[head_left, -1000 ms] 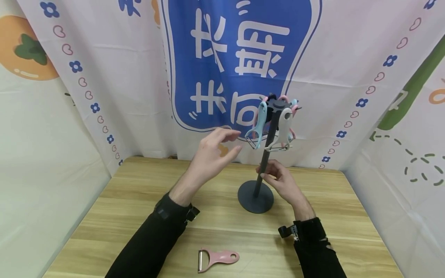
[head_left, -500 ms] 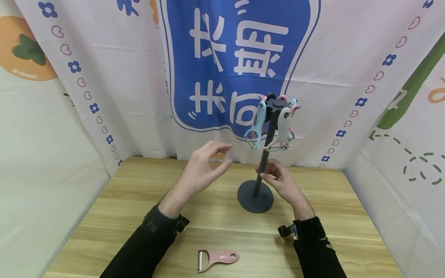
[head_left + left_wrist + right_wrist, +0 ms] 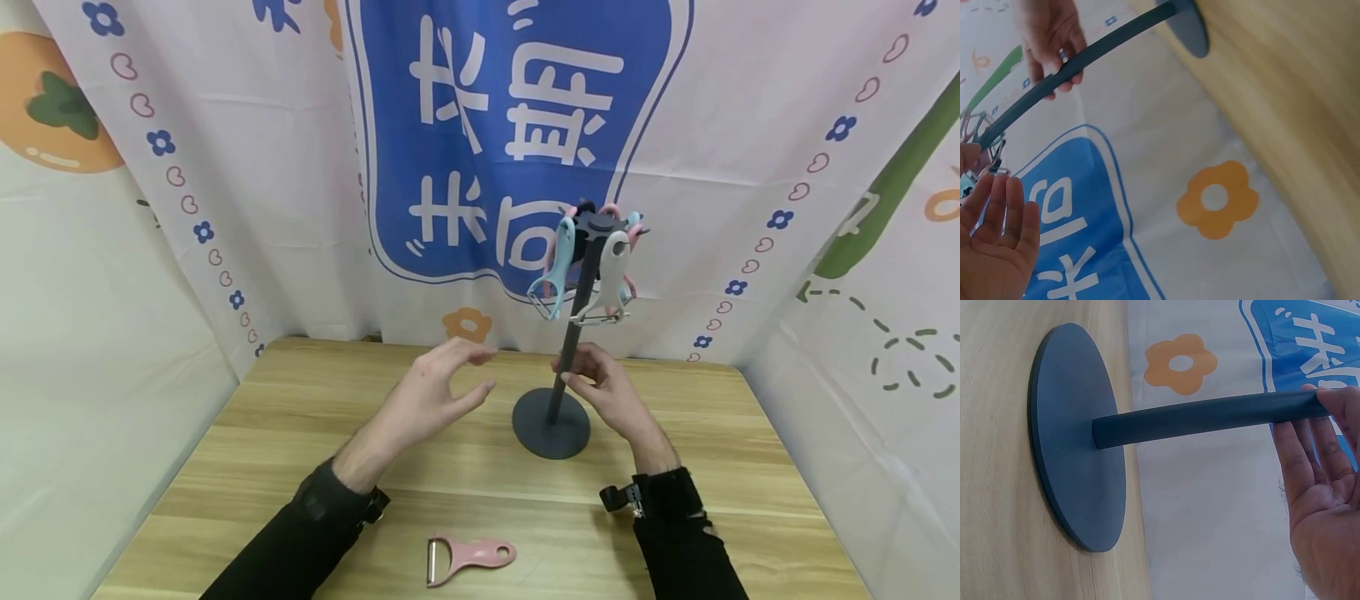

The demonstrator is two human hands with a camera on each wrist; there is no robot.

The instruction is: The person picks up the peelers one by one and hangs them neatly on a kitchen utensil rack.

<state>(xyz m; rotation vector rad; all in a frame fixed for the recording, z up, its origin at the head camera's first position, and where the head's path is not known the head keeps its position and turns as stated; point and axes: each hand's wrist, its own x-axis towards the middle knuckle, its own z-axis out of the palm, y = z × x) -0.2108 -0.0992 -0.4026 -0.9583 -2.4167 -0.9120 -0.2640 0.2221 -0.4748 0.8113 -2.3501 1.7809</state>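
A dark grey stand (image 3: 551,437) with a round base and a single post stands upright on the table. My right hand (image 3: 607,392) pinches its post between thumb and fingers; the right wrist view shows the same grip on the post (image 3: 1210,417). From the hooks at its top hang several peelers, among them a light blue peeler (image 3: 562,254) and a white peeler (image 3: 615,267) in front, with pink ones behind. Left of the post, my left hand (image 3: 420,396) hovers over the table, fingers apart and holding nothing. A pink peeler (image 3: 483,554) lies near the front of the table.
The wooden table (image 3: 285,433) runs back to a printed white cloth (image 3: 300,217) with a large blue sign pattern. More printed cloth (image 3: 885,358) hangs along the right side, and the left side is covered too.
My left hand has moved down and to the left, away from the hanging peelers. The right hand stays on the post, and the stand and the pink peeler on the table have not moved.
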